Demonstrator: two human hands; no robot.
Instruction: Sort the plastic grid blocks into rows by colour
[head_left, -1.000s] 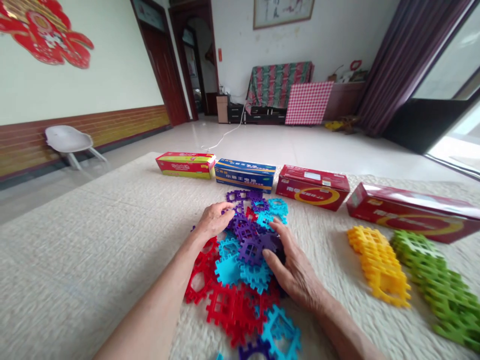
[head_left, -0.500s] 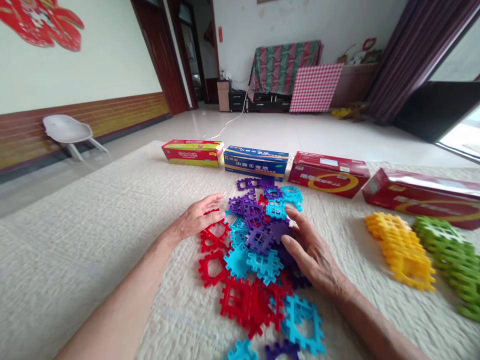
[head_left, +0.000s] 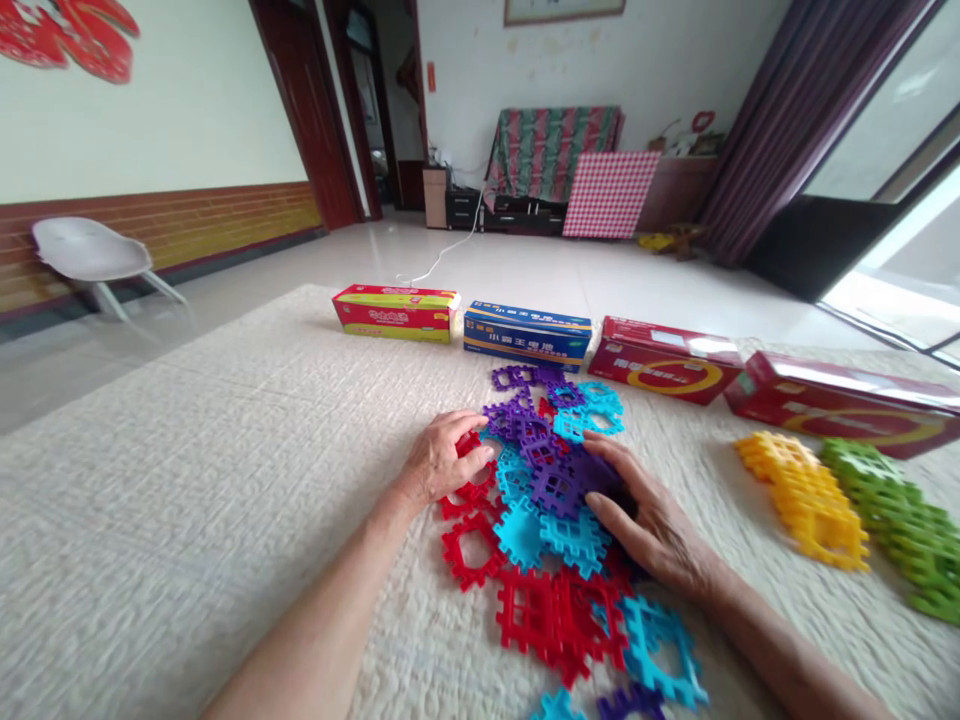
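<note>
And here's the pile of plastic pieces (head_left: 525, 535), one long jumble in red, light blue and purple on the cream mat (head_left: 187, 480), its long axis running away from the person, far end tipping slightly left toward the blue box (head_left: 527, 335). Two hands at it: the left hand (head_left: 442, 460) open, fingers curved over red pieces on the left edge; the right hand (head_left: 652, 510) open too, thumb and fingers spread beside a purple piece (head_left: 590, 468). Contact? Can't tell! Over right, two stacks, one yellow (head_left: 806, 500), one green (head_left: 900, 530), both slanting, near ends rightward. Four boxes line up behind: one red-and-yellow, one blue, two dark red. Overlap hides the pile's piece count.
</note>
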